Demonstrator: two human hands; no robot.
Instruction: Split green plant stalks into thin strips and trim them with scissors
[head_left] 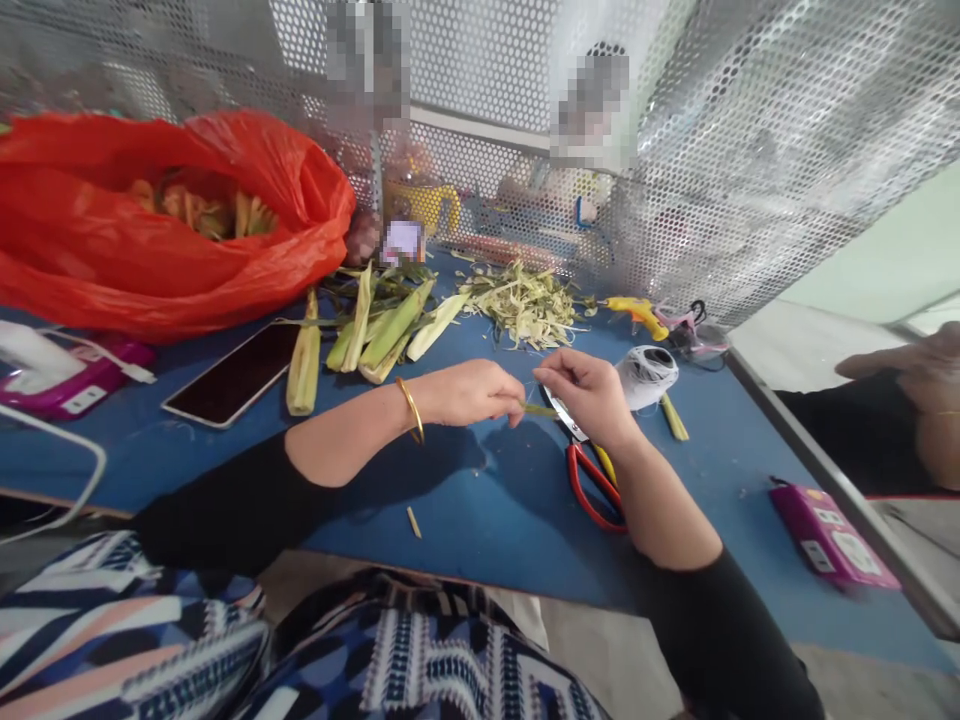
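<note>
My left hand (480, 393), wearing a gold bangle, is closed with its fingertips on a thin green plant strip (538, 409). The strip points right, towards my right hand (589, 390). That hand is closed in a pinch; what lies between thumb and finger is too fine to make out. Scissors (594, 490) with red handles lie on the table beneath my right hand and wrist, blades partly covered. Just right of this hand stands a spool of white thread (646, 377). Pale green husk pieces (394, 328) lie beyond my left hand, beside a heap of shredded strips (521, 305).
A red plastic bag (300, 210) with plant pieces fills the back left of the blue table (495, 540). A phone (234, 375) lies before it. Purple power strips (832, 535) sit at both sides. A yellow glue gun (637, 313) lies by the perforated metal screen (480, 130). Another person's hands (915, 370) show far right.
</note>
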